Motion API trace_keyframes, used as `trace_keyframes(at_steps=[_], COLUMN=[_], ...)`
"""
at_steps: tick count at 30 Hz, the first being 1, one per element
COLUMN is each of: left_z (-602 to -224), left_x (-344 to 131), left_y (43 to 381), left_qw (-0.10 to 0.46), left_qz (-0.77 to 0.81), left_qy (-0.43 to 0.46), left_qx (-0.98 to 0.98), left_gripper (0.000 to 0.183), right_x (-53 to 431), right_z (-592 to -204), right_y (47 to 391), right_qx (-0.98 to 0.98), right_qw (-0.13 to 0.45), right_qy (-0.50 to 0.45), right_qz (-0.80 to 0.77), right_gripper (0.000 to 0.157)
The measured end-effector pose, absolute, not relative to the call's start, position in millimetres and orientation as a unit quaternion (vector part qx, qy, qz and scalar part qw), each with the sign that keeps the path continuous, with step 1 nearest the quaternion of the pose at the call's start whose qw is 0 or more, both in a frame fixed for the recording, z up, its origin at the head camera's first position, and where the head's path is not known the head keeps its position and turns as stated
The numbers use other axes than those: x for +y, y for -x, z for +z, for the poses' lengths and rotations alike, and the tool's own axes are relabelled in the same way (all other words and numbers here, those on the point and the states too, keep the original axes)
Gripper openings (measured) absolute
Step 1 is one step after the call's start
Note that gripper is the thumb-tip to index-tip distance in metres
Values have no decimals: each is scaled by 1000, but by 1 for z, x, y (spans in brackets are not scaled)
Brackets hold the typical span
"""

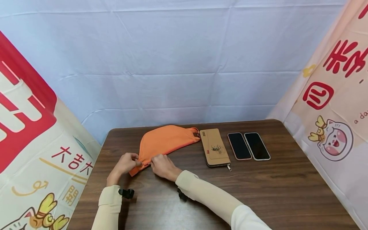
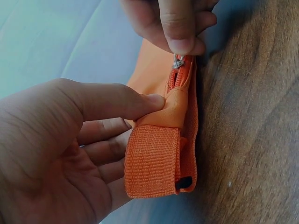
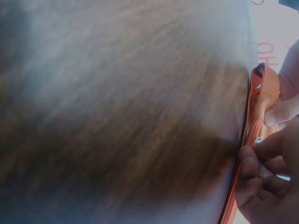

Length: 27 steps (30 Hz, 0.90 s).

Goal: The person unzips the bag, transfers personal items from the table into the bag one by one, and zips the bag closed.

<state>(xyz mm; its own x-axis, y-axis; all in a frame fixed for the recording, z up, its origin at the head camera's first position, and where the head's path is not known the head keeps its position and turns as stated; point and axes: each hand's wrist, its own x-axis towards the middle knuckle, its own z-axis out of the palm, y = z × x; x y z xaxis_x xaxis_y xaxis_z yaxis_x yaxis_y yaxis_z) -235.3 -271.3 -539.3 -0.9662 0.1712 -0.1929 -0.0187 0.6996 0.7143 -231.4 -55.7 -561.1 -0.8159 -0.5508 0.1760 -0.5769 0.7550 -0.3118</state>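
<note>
An orange waist bag (image 1: 162, 140) lies on the table, its zipper along the near edge. My left hand (image 1: 126, 164) pinches the bag's left end, thumb on the fabric just above a folded webbing strap (image 2: 153, 161). Close to it, my right hand (image 1: 163, 166) pinches the zipper pull, whose metal slider (image 2: 178, 61) shows below the fingertips in the left wrist view. A short stretch of zipper teeth (image 2: 178, 78) shows between the slider and the left thumb. In the right wrist view, the right fingers curl at the zipper edge.
To the right of the bag lies a tan zip wallet (image 1: 213, 145), close to the bag's right end. Two phones (image 1: 239, 146) with dark screens lie side by side farther right. The brown wooden table (image 1: 276, 191) ends at a pale cloth backdrop (image 1: 172, 80).
</note>
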Motion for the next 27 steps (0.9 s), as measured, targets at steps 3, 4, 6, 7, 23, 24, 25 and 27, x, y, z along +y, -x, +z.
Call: trace_keyframes(at_steps=[3, 4, 6, 7, 23, 24, 25, 27], left_z=[-538, -538, -537, -536, -535, -535, -535, -534], left_x=[-271, -271, -272, -272, -271, -271, -271, -272], left_y=[235, 234, 234, 234, 233, 233, 233, 233], left_qw=[123, 123, 123, 123, 127, 126, 126, 126], left_qz=[387, 386, 384, 384, 387, 387, 387, 387], left_qy=[-41, -39, -39, -38, -43, -46, -47, -48], left_qx=[913, 913, 914, 914, 912, 912, 912, 912], left_gripper=[8, 8, 9, 8, 7, 7, 7, 7], right_x=[-56, -56, -55, -55, -54, -53, -53, -51], right_z=[-560, -560, -559, -558, -556, -556, -556, -556], right_y=[231, 231, 230, 230, 231, 231, 232, 232], right_qx=[-936, -936, -936, -936, -936, -936, -936, -936], right_qw=[38, 37, 33, 30, 22, 25, 28, 35], right_qy=[-303, -302, -300, -298, -296, -296, -296, -296], right_qz=[177, 178, 180, 182, 190, 189, 187, 187], right_gripper=[19, 19, 18, 18, 19, 19, 19, 19])
